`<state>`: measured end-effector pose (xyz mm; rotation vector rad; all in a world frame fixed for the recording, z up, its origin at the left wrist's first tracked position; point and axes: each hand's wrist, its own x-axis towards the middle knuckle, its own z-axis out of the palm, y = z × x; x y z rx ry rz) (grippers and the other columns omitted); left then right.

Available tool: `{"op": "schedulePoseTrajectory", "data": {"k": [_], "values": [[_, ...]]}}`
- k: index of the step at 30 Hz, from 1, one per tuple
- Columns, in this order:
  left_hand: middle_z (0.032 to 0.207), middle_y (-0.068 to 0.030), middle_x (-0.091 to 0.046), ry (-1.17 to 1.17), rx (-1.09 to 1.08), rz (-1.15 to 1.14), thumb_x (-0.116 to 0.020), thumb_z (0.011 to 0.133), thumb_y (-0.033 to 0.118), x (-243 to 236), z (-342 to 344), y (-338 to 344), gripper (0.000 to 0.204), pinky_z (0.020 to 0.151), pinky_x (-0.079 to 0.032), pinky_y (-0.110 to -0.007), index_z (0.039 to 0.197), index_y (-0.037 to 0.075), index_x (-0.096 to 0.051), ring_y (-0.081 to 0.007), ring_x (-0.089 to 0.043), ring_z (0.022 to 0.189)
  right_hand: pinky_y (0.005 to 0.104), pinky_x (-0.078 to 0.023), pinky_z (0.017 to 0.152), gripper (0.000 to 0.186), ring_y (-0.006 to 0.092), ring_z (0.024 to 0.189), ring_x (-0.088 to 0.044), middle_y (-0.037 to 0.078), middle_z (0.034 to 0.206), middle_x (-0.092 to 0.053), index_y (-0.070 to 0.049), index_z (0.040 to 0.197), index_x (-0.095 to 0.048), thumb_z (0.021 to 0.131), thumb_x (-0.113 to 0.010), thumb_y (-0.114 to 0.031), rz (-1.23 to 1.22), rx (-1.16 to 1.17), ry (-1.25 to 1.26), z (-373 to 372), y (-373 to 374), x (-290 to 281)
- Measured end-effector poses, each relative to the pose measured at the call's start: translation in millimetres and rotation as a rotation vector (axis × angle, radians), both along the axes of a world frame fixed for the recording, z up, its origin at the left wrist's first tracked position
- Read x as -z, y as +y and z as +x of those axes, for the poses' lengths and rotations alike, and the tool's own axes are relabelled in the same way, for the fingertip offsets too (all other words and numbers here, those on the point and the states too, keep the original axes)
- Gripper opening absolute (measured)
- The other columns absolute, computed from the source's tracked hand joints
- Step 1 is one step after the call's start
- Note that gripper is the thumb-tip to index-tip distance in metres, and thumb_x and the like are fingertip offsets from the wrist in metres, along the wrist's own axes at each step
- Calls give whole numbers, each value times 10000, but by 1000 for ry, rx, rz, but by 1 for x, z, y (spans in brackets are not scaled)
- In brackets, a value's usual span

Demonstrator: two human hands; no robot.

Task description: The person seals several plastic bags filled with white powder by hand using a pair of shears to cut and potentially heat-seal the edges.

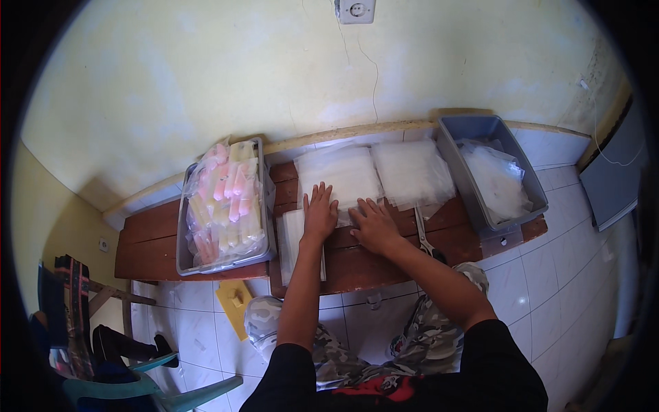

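My left hand [320,211] lies flat, fingers stretched out, over the near edge of a stack of clear plastic bags [336,172] on the wooden bench. Fingers apart, my right hand [375,228] rests at the same stack's near right corner. A second stack of clear plastic bags [413,168] lies to the right. Partly under my left forearm is a narrow stack of whitish plastic strips or sleeves [292,237]. Scissors [423,237] lie right of my right hand, blades pointing away from me.
At the left a grey bin [268,240] is heaped with bagged pink and yellow sticks [226,196]. Another grey bin [473,199] at the right holds loose clear bags. The brown bench [154,240] runs along the wall. Someone's leg and a green chair [123,391] are at lower left.
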<state>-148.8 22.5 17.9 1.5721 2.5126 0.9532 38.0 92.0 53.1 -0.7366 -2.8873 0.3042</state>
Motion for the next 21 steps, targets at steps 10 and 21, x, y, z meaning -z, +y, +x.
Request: {"op": "schedulePoseTrajectory", "data": {"k": [10,21], "values": [[1530,-182,-511,76,13,-94,-581,1003,192,-35,34,-18,445,1240,-180,-604,1434,83,-568,-335,-396,1488,645,-225,1220,537,377,1551,-274,180,1662,-325,-199,1571,-427,1065,-482,-368,71,93,-72,-19,32,5],[1593,-219,-434,21,23,-63,-551,1038,269,-12,22,-33,441,1233,-187,-613,1433,74,-565,-378,-346,1523,585,-355,1180,565,390,1486,-395,187,1632,-373,-139,1542,-460,999,-595,-222,113,105,-14,-24,23,-1]]}}
